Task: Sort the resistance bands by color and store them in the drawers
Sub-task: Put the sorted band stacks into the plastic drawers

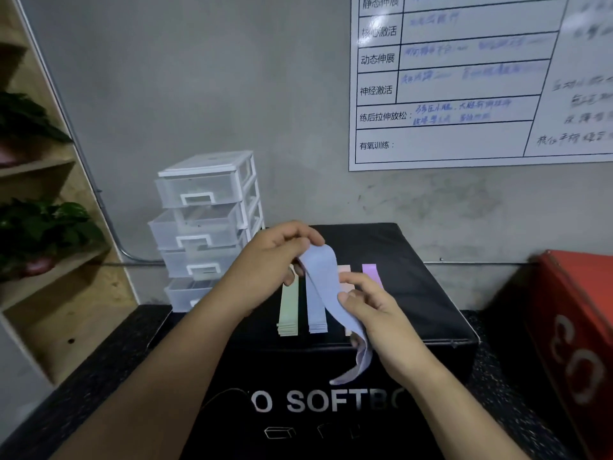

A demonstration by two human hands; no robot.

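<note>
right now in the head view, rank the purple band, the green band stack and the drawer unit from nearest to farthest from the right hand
From the right hand, which holds the blue band:
1. purple band, just beyond it on the black box
2. green band stack, to its left on the same box top
3. drawer unit, far left, off the box by the wall

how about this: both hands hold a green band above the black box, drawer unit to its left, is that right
Not quite. In the head view the band pinched by the left hand and right hand is pale blue, not green; the green bands lie stacked on the black box. The drawer unit does stand to its left.
</note>
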